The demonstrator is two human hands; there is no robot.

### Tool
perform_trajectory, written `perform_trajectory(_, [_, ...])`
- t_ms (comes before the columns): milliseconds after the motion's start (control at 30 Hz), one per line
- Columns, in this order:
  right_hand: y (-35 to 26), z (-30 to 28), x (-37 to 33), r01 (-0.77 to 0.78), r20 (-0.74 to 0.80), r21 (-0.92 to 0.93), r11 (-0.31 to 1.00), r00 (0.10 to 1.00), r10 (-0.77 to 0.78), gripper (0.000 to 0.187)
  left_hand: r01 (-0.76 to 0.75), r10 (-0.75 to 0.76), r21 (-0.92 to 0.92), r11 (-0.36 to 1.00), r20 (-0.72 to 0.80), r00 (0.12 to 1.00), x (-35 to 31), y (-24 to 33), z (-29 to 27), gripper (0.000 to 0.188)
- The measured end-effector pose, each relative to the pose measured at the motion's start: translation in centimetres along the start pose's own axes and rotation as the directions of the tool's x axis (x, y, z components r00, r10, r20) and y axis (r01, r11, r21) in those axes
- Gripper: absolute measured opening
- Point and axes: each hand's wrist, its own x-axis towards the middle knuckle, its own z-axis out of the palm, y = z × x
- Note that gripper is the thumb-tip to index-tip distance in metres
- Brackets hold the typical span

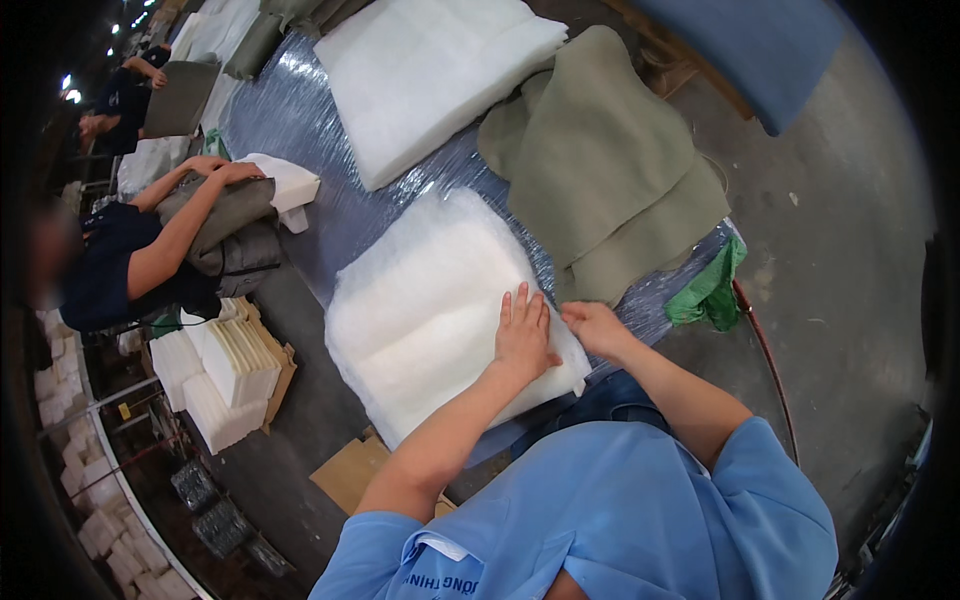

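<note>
A white padded cushion wrapped in fluffy wadding [430, 310] lies on the plastic-covered table right in front of me. My left hand [524, 338] rests flat on its right part, fingers spread. Just beyond the right edge of the cushion is my right hand [594, 329], its fingers curled together. Whatever those fingers hold, if anything, I cannot make out. Grey-green fabric pieces [610, 170] lie in a loose pile on the table, just past my right hand.
A thick stack of white wadding sheets [430, 80] sits farther back on the table [300, 110]. Green cloth [712, 285] and a reddish hose [768, 350] hang at the right corner. At left, a co-worker [130, 255] handles a grey cover; white foam blocks [225, 370] stand below.
</note>
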Motion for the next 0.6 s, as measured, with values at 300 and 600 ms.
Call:
perform_trajectory(300, [0.3,0.2,0.0,-0.163,0.212,0.164,0.973,0.969,0.126,0.06,-0.073,0.029,0.126,0.989,0.32,0.947,2.7,-0.4,-2.4,0.112])
perform_trajectory(600, [2.8,1.2,-3.0,-0.154,0.25,0.099,0.983,0.96,0.125,0.057,-0.115,0.044,0.133,0.984,0.447,0.894,3.7,-0.8,-3.5,0.106])
